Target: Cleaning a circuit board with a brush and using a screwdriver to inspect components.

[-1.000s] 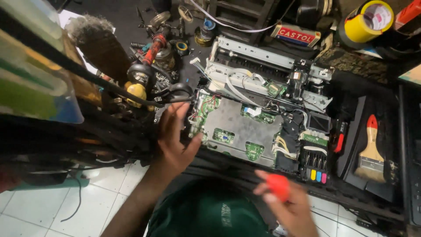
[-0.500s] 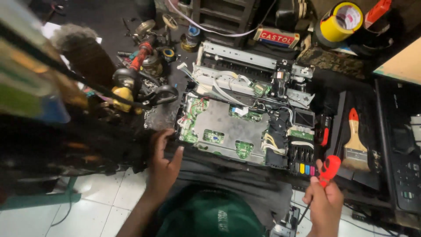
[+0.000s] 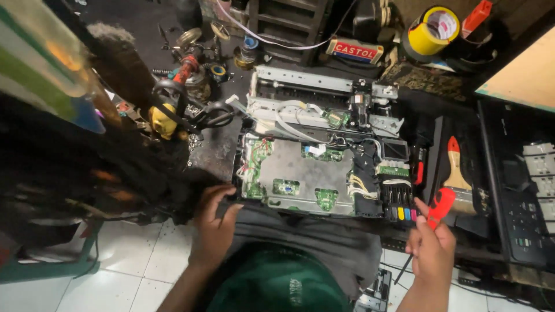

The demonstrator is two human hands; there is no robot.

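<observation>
Left hand (image 3: 213,222): fingers spread and loose, gripping nothing; resting at near-left corner of opened printer chassis (image 3: 324,156), fingertips touching its dark front edge.
Right hand (image 3: 430,251): clenched around red-handled screwdriver (image 3: 440,207); handle pointing up, dark shaft running down below the fist.
Screwdriver position: just off near-right corner of chassis, beside row of coloured ink cartridges (image 3: 402,212).
Chassis: cover off, lying flat; grey metal shield plate (image 3: 306,167) in centre, green circuit boards (image 3: 257,159) along left and near edges, white ribbon cables across upper half.
Near edge: dark grey cloth (image 3: 312,237) lying under front of chassis, over the lap.
Left edge: narrow dark gap, then heap of tools incl. yellow-bodied tool (image 3: 163,120); little open room.
Right edge: black tray (image 3: 488,173) just beside chassis, holding paintbrush (image 3: 457,170) with red-and-wood handle, bristles toward near side.
Far edge: metal frame rail, then crowded bench; yellow tape roll (image 3: 430,29) well apart at upper right.
Open room: white tiled floor (image 3: 121,277) at lower left; small pocket between right hand and tray.
Far right: black panel with grey keys (image 3: 540,173), partly out of frame.
</observation>
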